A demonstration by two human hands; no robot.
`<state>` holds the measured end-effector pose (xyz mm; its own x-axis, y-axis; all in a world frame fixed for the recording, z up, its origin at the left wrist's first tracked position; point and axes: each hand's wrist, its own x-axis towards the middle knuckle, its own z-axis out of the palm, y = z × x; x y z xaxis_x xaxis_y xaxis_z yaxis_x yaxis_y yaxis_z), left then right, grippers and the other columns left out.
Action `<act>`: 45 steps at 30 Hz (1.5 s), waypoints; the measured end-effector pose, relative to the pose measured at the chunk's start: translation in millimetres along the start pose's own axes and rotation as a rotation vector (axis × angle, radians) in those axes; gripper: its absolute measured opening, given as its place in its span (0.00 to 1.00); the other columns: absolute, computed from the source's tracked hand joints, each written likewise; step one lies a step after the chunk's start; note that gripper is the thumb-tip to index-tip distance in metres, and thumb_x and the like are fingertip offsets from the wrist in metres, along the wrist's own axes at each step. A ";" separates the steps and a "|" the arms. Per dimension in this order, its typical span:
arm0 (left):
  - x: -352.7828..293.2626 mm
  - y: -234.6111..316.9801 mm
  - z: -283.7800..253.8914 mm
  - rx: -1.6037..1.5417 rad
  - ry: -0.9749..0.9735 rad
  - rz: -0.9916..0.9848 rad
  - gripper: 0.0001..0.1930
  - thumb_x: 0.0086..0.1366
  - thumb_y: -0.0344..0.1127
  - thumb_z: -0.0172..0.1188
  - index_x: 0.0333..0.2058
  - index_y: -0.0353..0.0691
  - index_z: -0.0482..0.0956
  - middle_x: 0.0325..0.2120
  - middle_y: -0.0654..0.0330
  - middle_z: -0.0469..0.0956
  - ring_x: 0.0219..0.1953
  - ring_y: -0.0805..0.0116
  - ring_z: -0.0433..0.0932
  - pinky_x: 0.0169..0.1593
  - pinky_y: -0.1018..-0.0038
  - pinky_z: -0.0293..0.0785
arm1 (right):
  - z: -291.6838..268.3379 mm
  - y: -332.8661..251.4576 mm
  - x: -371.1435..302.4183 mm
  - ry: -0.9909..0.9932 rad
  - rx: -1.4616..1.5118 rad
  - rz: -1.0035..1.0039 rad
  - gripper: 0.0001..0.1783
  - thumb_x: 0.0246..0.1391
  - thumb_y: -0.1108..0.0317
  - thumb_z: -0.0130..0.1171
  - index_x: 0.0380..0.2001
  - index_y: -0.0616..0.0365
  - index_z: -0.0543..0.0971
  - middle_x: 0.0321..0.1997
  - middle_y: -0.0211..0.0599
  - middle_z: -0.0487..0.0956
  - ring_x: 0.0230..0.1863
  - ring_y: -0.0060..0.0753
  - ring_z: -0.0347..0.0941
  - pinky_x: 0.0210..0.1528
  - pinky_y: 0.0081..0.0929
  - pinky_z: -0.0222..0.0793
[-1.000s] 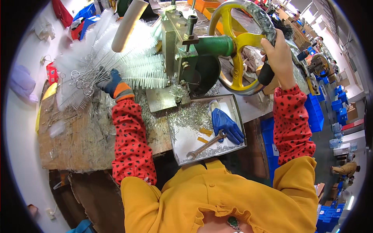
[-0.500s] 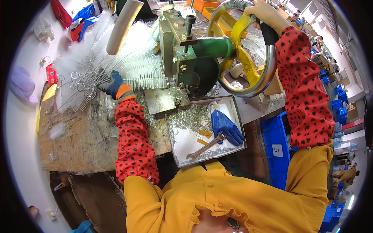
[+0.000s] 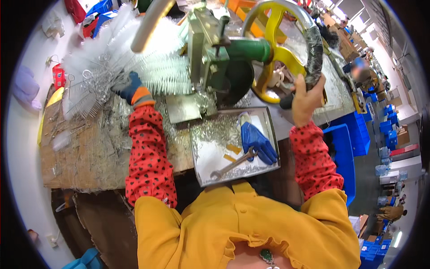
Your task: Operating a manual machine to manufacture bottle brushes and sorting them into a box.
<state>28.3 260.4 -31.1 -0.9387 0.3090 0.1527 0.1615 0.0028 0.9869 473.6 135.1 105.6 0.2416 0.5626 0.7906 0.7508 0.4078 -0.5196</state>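
Red black-dotted sleeves, yellow top, dark blue orange-cuffed glove on left hand (image 3: 130, 88).

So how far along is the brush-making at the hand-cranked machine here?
Done: a heap of white bristle brushes with wire loop handles lies left of the green machine. In hand: the gloved left hand holds a brush at the machine while the bare right hand grips the yellow handwheel. How many are left can't be told.

A factory workshop. A green machine (image 3: 233, 67) with a yellow handwheel (image 3: 282, 49) stands on a worn surface (image 3: 89, 152) strewn with white brushes (image 3: 112, 58) and wire scraps. Blue crates (image 3: 385, 130) line the aisle beyond, beside a metal tray (image 3: 201, 148) with a wrench (image 3: 233, 163).
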 end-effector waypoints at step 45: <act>6.4 90.8 -606.1 0.954 0.168 0.808 0.09 0.62 0.38 0.58 0.29 0.38 0.77 0.22 0.64 0.75 0.26 0.73 0.73 0.41 0.71 0.73 | 84.3 -255.0 -139.8 -1.208 0.582 -0.702 0.24 0.44 0.75 0.62 0.48 0.59 0.73 0.52 0.44 0.72 0.55 0.52 0.67 0.59 0.45 0.59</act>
<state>-147.7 -313.8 91.3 -0.4855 0.4187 0.7675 0.7958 0.5752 0.1896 196.5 13.1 100.3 -0.9041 0.2554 0.3427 0.0848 0.8931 -0.4418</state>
